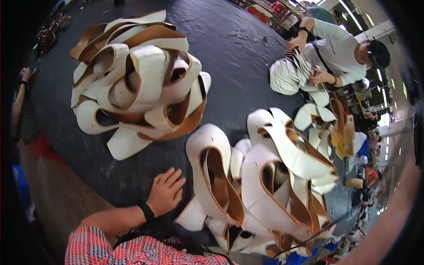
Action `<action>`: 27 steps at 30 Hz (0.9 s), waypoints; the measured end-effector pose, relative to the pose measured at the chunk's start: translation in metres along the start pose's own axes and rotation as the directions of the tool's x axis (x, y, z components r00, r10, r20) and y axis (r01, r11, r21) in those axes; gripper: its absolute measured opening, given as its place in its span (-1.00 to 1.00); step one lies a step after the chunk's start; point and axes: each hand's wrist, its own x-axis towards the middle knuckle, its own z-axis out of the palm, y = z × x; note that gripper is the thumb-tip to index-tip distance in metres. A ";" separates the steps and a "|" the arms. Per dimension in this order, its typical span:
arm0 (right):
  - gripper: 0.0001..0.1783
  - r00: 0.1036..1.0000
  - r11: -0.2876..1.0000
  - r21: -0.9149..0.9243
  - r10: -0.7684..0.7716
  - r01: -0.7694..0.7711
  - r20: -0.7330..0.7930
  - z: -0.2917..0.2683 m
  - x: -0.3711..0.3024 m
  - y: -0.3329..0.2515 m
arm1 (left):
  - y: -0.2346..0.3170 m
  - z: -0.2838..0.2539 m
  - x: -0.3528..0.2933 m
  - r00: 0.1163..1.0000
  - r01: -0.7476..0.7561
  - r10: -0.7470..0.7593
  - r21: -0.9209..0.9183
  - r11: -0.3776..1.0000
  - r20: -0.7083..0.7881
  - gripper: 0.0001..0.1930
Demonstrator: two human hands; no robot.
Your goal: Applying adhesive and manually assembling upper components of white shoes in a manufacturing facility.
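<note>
Checked sleeve [90, 248], red and grey, is filling the near edge. Left hand [166, 192], black band [146, 212] at the wrist: lying palm down just above or on the dark table [229, 39] (contact cannot be told), fingers extended and slightly apart, pointing away and to the right, gripping nothing. Right forearm [393, 216], blurred: running up the right rim; its hand is falling outside the view, grip not tellable. Flap [192, 215], white: lying just right of the left hand, a little nearer the body. Near pile [249, 170], white loops with tan undersides: standing right of the left hand, the nearer of the two piles. Front loop [205, 138], at its left side: lying rightward of the fingertips, apart from them, long axis slanting from far left to near right, rounded end farthest; of the two hands, only the left is showing beside it. Large pile [148, 77], same pieces, heaped: sitting farther off, beyond the left hand and leftward. Stack [285, 78], white, nested: being held by a co-worker [338, 51] in a white shirt, across the table at upper right.
</note>
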 end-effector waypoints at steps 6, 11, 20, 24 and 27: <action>-0.77 0.924 0.863 -0.337 -0.379 0.375 0.057 0.233 0.013 0.164 | 0.004 -0.010 -0.003 0.997 0.054 -0.053 -0.008 0.999 0.049 -0.60; -0.57 0.943 0.998 0.036 -0.064 0.056 0.325 0.342 -0.040 0.263 | 0.003 -0.007 -0.007 0.997 0.036 -0.038 0.035 0.999 0.073 -0.62; -0.59 0.926 0.875 -0.477 0.241 -0.079 0.290 0.409 -0.087 0.165 | -0.002 -0.007 -0.008 0.988 0.086 -0.102 0.127 0.988 0.119 -0.59; -0.63 0.979 0.836 -0.544 0.163 -0.072 0.121 0.390 -0.098 0.211 | 0.001 -0.007 -0.006 0.990 0.070 -0.082 0.105 0.992 0.116 -0.61; -0.44 0.960 0.848 -0.469 0.280 -0.247 0.001 0.376 -0.081 0.237 | 0.001 -0.006 -0.006 0.992 0.062 -0.072 0.096 0.993 0.101 -0.62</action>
